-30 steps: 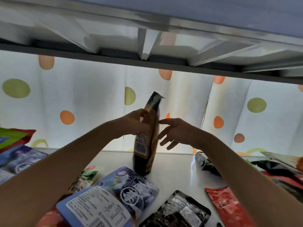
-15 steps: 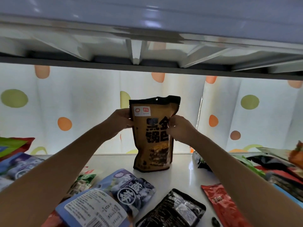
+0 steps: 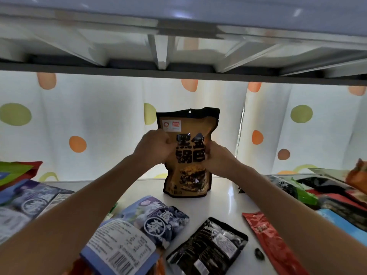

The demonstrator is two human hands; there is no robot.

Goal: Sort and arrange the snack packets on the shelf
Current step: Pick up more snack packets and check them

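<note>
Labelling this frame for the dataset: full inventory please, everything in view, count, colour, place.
brown pouch: 1, brown with black top and black lettering, upright at the back centre of the shelf
blue packets: at least 2, blue-purple, lying flat front centre and left
black packet: 1, black, flat, front centre-right
red packet: 1, red, flat, front right
left-edge packet: 1, green and red, far left
right pile: several overlapping packets, black, green, red, blue; count unclear
small dark item: 1, black, on the shelf front right; too small to tell
shelf: 1, white
curtain: 1, white with orange and green dots, behind
left hand: grips the pouch's left edge
right hand: grips its right edge
</note>
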